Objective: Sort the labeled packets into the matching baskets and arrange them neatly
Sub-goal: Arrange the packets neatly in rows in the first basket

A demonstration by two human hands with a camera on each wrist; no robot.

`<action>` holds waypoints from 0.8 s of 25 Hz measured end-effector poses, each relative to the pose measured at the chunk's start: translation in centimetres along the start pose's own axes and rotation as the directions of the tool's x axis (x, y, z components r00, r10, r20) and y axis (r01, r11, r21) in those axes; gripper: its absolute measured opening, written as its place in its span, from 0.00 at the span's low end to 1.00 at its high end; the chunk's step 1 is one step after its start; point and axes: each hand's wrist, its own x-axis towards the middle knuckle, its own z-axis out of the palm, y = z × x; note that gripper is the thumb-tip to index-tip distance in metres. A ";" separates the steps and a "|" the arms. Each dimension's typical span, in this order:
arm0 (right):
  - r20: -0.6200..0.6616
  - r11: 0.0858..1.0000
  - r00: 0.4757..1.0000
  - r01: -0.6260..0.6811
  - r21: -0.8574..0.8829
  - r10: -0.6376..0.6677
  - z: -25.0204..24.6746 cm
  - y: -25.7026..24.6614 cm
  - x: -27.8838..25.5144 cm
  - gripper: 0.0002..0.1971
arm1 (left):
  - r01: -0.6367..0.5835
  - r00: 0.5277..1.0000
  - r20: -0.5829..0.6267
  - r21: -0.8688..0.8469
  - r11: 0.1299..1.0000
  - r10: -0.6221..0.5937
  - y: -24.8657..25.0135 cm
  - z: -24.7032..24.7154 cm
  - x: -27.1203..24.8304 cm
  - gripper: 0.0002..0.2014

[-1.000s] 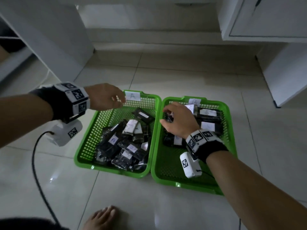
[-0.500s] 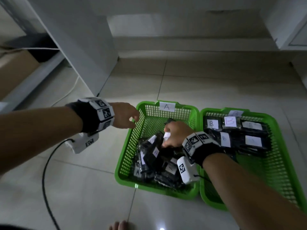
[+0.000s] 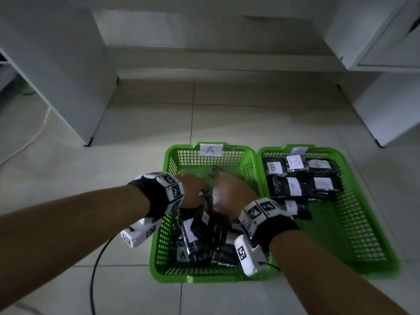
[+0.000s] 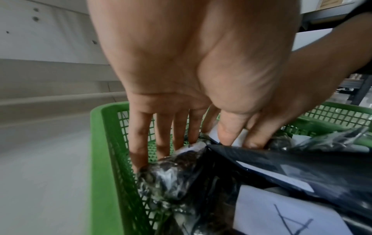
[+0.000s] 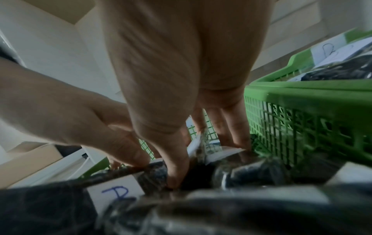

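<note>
Two green mesh baskets stand side by side on the floor. Basket A point(image 3: 168, 155) point(image 4: 96, 143) has a white "A" tag point(image 3: 210, 150) and holds a loose pile of black packets point(image 3: 200, 237). Basket B point(image 3: 341, 237) holds B-labeled packets point(image 3: 293, 185) laid flat in rows at its far end. Both hands are down in basket A. My left hand point(image 3: 193, 189) point(image 4: 181, 138) pinches upright packets between straight fingers and thumb. Next to it, my right hand point(image 3: 231, 192) point(image 5: 201, 152) pinches a packet, thumb pressed into the pile. A blue-lettered label point(image 5: 116, 192) and an "A" label point(image 4: 281, 219) show.
White cabinets stand at the left point(image 3: 56, 76) and right point(image 3: 386, 110), with open tile floor between them beyond the baskets. A black cable point(image 3: 93, 280) loops across the floor left of basket A. Basket B's near half is bare mesh.
My right hand left basket B and went into basket A's pile. My left hand came in from basket A's left rim and joined it on the packets.
</note>
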 end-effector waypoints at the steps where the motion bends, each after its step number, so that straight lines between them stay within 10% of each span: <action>1: -0.026 1.000 1.000 0.003 -0.010 -0.003 0.1 -0.2 -0.2 0.24 | 0.001 1.000 -0.006 -0.014 1.000 -0.001 -0.2 0.0 0.1 0.16; 15: -0.007 0.984 0.990 -0.136 0.117 0.138 0.3 -0.3 -4.4 0.37 | 0.062 0.988 -0.148 0.090 0.994 -0.048 -0.3 -5.6 -10.9 0.22; 20: -0.232 0.981 0.966 -0.069 0.182 0.111 -1.1 -2.3 -6.0 0.26 | 0.175 0.952 -0.256 0.009 0.984 -0.167 1.0 -7.9 -17.6 0.19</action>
